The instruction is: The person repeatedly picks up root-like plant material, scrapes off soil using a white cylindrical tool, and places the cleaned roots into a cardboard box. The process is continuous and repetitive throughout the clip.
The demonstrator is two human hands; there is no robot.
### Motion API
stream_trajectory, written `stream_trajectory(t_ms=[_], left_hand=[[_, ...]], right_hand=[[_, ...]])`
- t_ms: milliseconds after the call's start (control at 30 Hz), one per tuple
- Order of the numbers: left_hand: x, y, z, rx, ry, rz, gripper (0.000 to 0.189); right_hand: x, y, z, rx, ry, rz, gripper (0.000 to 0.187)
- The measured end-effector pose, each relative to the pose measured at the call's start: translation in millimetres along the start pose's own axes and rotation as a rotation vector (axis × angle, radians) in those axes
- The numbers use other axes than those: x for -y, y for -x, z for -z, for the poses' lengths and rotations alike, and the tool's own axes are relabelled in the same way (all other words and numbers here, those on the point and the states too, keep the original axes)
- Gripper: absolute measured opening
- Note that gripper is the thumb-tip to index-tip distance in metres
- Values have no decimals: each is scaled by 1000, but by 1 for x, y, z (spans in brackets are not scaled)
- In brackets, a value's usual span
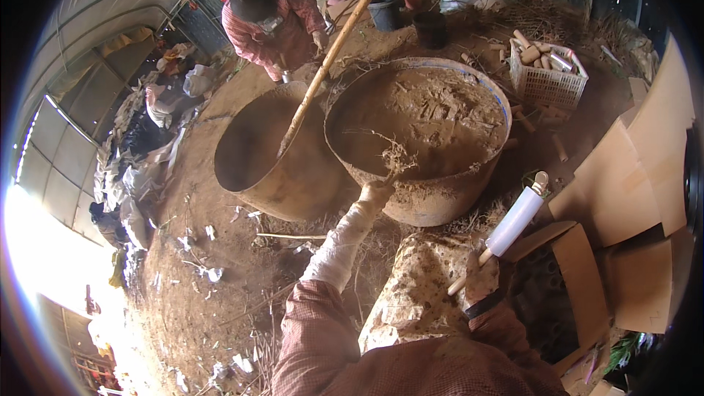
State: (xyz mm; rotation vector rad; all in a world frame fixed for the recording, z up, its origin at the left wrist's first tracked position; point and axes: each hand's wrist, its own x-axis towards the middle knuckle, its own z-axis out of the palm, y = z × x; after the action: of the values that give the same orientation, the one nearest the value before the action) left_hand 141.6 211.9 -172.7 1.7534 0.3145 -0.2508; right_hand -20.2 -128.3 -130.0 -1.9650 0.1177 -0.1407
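Observation:
My left hand (377,191), its forearm wrapped in whitish film, grips a muddy bundle of roots (397,158). The bundle is over the near rim of a large round tub (440,198) that contains thick brown mud (434,104). My muddy right hand (480,281) is closed around the wooden rod of a plastic film roll (515,221), which slants up to the right. Below that hand, a mud-stained pale cloth or sheet (410,280) covers my lap.
A second tub (291,192) tilts beside the first, with a long wooden pole (330,60) leaning in it. Beyond stands another person (269,22). A plastic crate (547,80) holds rolls. Cardboard boxes (610,176) crowd the right. Scraps litter the dirt floor (220,242).

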Motion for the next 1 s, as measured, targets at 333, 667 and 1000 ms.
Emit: stream_trajectory(t_ms=[333, 667, 1000], left_hand=[[-38, 46, -53, -286, -42, 21, 28], [-30, 50, -65, -334, -191, -119, 25], [-12, 38, -70, -328, -196, -131, 24]], right_hand=[[-14, 3, -1, 17, -2, -27, 36], [23, 11, 6, 19, -243, 37, 36], [28, 16, 2, 2, -201, -83, 36]])
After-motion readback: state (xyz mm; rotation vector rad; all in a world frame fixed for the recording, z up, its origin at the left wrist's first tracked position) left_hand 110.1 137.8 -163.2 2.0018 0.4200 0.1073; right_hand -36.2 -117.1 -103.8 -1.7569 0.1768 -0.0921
